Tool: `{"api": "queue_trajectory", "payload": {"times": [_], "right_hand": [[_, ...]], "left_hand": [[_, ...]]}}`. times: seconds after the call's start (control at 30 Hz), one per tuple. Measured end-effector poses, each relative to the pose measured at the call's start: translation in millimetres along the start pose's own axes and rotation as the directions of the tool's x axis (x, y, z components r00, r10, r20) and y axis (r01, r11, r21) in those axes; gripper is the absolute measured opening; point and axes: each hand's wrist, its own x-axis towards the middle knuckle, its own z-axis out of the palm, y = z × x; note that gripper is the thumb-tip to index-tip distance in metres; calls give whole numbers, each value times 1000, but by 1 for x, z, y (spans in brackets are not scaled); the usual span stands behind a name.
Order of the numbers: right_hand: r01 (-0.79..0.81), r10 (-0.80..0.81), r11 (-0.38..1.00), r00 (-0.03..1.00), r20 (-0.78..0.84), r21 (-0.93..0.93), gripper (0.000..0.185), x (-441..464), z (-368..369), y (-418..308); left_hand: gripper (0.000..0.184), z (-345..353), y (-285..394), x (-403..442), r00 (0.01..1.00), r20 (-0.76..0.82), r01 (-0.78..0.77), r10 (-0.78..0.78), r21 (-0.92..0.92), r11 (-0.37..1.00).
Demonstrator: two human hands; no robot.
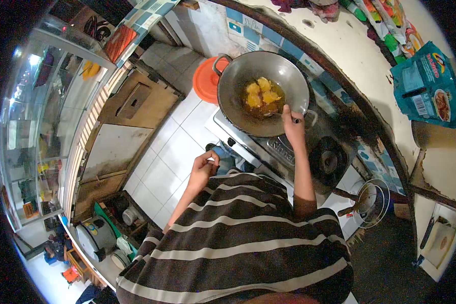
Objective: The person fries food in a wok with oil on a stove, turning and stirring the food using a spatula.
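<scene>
A large metal wok (294, 76) sits on the gas stove (278, 152), with several yellow, battered-looking pieces of food (263, 93) in oil at its bottom. My right hand (292, 121) is closed at the wok's near right rim. The dark end of a thin handle pokes out of that fist; the rest of the tool is hidden or too small to tell. In front of my striped shirt, my left hand (203, 166) hangs with curled fingers, away from the wok and with nothing visible in it.
An orange-red lidded bucket (205, 81) stands on the floor left of the wok. Right of my arm is a second burner (329, 159), then a wire-rimmed strainer (372, 202). A teal food packet (428, 86) lies on the ledge. Wooden cabinets (119, 152) line the left.
</scene>
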Motion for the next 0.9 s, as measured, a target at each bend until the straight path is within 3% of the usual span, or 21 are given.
{"api": "queue_trajectory", "payload": {"times": [0.2, 0.23, 0.37, 0.47, 0.67, 0.77, 0.9], "right_hand": [[-21, 23, 999, 998, 60, -30, 49, -16, -25, -19], [-41, 51, 994, 994, 100, -105, 45, -16, -32, -28], [316, -307, 947, 943, 127, -60, 30, 2, -29, 4], [490, -486, 871, 861, 150, 9, 25, 4, -31, -19], [567, -557, 823, 820, 134, -47, 24, 18, -21, -5], [514, -491, 851, 852, 182, -111, 16, 25, -18, 9], [466, -458, 883, 882, 109, -60, 20, 26, -9, 25]], "left_hand": [[23, -3, 8, 3, 1000, -20, -11, 11, 4, 1000], [23, -3, 9, 3, 1000, -29, -11, 11, 8, 1000], [23, -5, 4, 2, 999, -25, -25, 23, -43, 999], [22, -3, 2, 2, 999, -42, -23, 21, -48, 999], [22, -7, 4, 2, 998, -59, 13, -14, -27, 1000], [22, -10, 4, 3, 998, -59, 2, -2, -15, 1000], [21, -13, 7, 5, 998, -56, -42, 40, -39, 998]]}}
